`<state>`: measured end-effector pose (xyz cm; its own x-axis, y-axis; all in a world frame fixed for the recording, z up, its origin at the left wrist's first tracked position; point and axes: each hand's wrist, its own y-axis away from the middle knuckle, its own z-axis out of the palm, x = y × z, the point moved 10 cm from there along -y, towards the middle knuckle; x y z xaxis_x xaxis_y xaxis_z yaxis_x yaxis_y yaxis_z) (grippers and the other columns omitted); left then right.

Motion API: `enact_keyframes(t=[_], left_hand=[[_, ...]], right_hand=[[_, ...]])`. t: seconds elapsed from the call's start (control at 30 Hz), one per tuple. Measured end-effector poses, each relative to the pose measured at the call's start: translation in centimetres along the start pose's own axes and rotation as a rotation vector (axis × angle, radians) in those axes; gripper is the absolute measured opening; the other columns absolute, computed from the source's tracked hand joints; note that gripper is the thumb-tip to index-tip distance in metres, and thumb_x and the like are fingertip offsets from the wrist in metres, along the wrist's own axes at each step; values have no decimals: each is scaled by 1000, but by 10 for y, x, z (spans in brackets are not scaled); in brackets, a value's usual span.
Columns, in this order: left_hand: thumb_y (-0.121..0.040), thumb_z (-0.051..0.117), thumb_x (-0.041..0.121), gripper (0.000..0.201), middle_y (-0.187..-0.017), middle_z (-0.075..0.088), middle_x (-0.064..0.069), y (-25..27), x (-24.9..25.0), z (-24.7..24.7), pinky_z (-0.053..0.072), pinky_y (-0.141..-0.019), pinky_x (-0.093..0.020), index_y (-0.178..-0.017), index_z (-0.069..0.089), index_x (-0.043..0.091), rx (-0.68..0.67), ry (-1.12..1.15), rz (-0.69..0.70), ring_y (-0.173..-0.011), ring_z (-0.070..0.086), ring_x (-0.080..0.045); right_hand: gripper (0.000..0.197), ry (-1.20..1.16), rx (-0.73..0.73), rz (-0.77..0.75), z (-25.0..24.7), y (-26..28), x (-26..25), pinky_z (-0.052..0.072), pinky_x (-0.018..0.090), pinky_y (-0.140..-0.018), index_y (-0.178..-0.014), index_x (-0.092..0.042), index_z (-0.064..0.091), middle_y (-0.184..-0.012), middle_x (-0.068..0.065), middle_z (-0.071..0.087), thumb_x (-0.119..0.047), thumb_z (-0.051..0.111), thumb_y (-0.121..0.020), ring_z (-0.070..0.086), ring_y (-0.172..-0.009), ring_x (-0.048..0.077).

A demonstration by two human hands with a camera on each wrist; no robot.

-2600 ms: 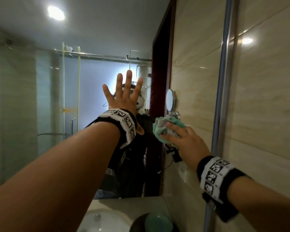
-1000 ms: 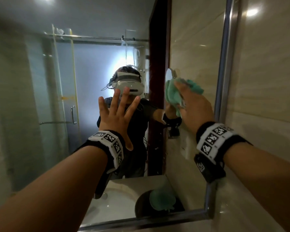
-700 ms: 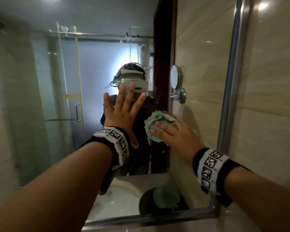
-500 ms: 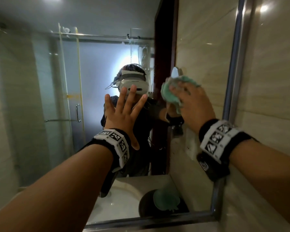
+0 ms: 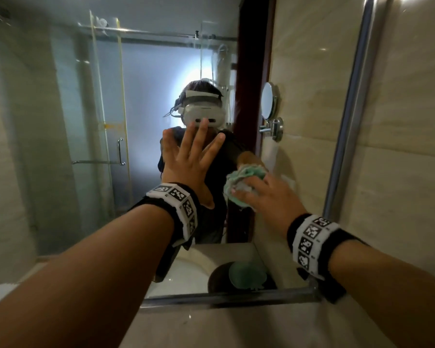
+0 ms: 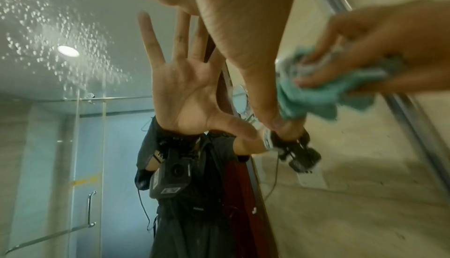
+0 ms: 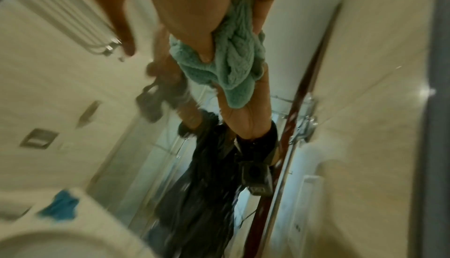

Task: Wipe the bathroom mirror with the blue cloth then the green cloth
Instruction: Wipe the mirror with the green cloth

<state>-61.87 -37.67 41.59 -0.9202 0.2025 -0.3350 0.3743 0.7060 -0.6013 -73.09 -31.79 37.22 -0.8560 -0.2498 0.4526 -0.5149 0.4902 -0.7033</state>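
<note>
With the left hand (image 5: 186, 162) flat and open on the mirror (image 5: 86, 121), keep the right hand (image 5: 266, 197) pressing its bunched green cloth (image 5: 239, 179) evenly across the right-side glass.

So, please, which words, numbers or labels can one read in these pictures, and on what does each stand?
No text can be read with certainty.
Left wristband: black-and-white square codes only, no clear letters.
Right wristband: the same kind of codes.
Label on the wrist camera reflected in the mirror: too blurred to read.
</note>
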Motion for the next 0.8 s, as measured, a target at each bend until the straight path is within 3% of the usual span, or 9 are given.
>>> enact_keyframes(t=[0.1, 0.2, 0.27, 0.33, 0.4, 0.53, 0.67, 0.73, 0.8], left_hand=[[-53, 68, 77, 143, -144, -42, -12, 14, 14, 13, -21, -99, -62, -141, -33, 27, -20, 11, 31, -134, -36, -32], [-55, 70, 74, 143, -144, -42, -13, 18, 22, 30, -19, -103, -61, -140, -34, 26, -51, 47, 42, -134, -36, -35], [-53, 71, 74, 146, -143, -43, -13, 17, 24, 35, -16, -106, -61, -139, -37, 25, -40, 56, 34, -130, -40, -34], [-50, 73, 74, 150, -142, -44, -14, 16, 24, 39, -15, -106, -62, -137, -38, 25, -19, 62, 20, -126, -42, -33], [-47, 74, 75, 152, -140, -46, -13, 14, 25, 41, -16, -105, -62, -137, -39, 25, -9, 67, 11, -127, -43, -34], [-43, 71, 79, 155, -137, -49, -14, 13, 25, 43, -16, -105, -62, -134, -42, 25, 5, 58, -3, -131, -38, -36], [-43, 70, 81, 155, -139, -48, -13, 13, 25, 43, -12, -108, -63, -135, -42, 25, 5, 60, -6, -130, -40, -35], [-43, 70, 81, 155, -139, -49, -13, 14, 25, 43, -12, -109, -63, -134, -42, 25, -1, 60, -3, -134, -35, -37], [-43, 69, 81, 155, -136, -53, -13, 13, 25, 44, -12, -109, -63, -134, -43, 26, -9, 68, 0, -135, -34, -37]], right_hand=[[65, -136, 105, 288, -31, -20, 65, 52, 49, -78, -124, -23, 59, -121, 16, 54, 8, 70, -68, 55, -95, 44], [56, -254, 204, 503, -44, -31, 101, 45, 48, -92, -130, -27, 51, -131, 15, 45, -2, 61, -82, 47, -112, 41], [54, -258, 236, 481, -42, -30, 92, 45, 49, -91, -129, -26, 51, -129, 18, 47, -3, 62, -81, 48, -110, 43], [57, -180, 225, 332, -31, -19, 65, 49, 50, -84, -126, -20, 57, -123, 21, 52, 2, 68, -75, 52, -99, 46], [63, -103, 172, 171, -4, 4, 38, 51, 47, -76, -122, -19, 61, -117, 20, 56, 9, 72, -67, 55, -90, 43], [70, -2, 47, -82, 43, 53, -12, 56, 41, -71, -119, -14, 59, -115, 15, 58, 11, 80, -58, 60, -82, 34], [52, -33, 8, -95, 28, 48, -7, 55, 35, -65, -97, -15, 74, -99, 11, 69, 2, 88, -50, 65, -70, 29], [48, -113, 29, 22, 2, 29, 23, 54, 40, -66, -100, -13, 72, -103, 13, 68, 9, 80, -57, 66, -77, 34], [45, -167, 101, 241, -27, 10, 70, 51, 41, -80, -113, -14, 67, -118, 12, 62, 8, 64, -73, 62, -98, 36]])
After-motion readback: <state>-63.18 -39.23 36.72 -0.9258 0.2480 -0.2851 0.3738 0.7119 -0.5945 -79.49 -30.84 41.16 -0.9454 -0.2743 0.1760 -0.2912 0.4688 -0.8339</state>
